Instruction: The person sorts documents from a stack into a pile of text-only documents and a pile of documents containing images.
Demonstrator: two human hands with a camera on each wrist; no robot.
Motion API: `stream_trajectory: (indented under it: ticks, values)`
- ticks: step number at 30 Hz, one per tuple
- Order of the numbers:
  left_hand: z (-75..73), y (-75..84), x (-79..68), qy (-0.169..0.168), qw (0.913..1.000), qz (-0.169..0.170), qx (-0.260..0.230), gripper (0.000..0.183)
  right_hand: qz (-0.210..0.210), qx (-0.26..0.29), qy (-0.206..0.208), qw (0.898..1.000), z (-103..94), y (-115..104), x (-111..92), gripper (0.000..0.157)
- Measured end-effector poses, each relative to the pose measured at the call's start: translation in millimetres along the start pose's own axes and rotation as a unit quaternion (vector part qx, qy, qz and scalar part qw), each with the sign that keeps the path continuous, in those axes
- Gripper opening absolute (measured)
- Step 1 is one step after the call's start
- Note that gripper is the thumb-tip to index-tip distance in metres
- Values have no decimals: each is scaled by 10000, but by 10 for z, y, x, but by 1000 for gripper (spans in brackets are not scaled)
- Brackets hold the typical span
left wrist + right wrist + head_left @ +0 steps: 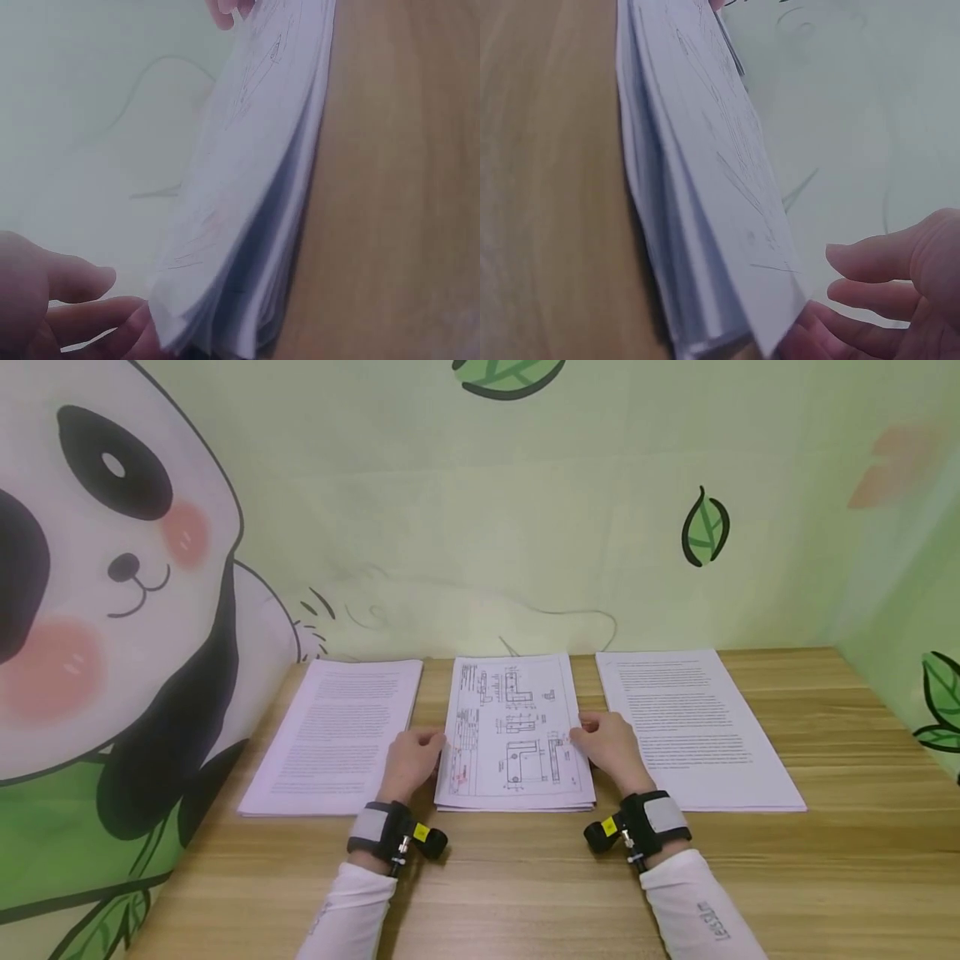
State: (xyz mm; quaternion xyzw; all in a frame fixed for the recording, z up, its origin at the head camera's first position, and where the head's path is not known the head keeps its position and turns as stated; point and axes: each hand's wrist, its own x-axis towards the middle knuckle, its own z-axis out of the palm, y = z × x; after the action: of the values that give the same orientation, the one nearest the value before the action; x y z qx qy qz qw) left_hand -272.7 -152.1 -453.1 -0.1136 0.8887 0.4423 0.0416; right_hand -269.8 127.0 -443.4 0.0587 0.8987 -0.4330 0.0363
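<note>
A stack of printed technical drawings [517, 727] lies on the wooden table in the middle of the head view. My left hand [411, 764] is at its left edge, and my right hand [611, 747] at its right edge. In the left wrist view, the fingers [97, 319] touch the sheets' side while the thumb stays apart from the paper. The right wrist view shows the fingers [847, 326] against the opposite edge, the thumb likewise clear of the sheets. Gaps show between the sheets along the near edge. Some fingertips are hidden by the paper.
To the left lies a stack of text pages [337, 735], with another text stack [678, 727] on the right. Bare wooden table [517, 885] shows in front. A wall cloth [465, 527] with a panda and leaves stands behind the table.
</note>
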Motion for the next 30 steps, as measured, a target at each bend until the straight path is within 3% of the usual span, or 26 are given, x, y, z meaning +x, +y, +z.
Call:
stream_trajectory:
  ticks: [8,14,22,30]
  values:
    - [-97,82,-51,-33,10000,32,-61,35,-33,-319,21,9995,-40,-23,-26,46]
    - [-310,118,-80,-132,9995,179,-235,36,-197,-278,209,9992,-29,-102,-35,42]
    - [-609,137,-170,351,9945,985,-104,40,-663,108,375,9970,81,-237,-82,38]
    - [-945,44,-217,593,9884,1336,406,43,-1261,498,336,9902,308,-405,-165,34]
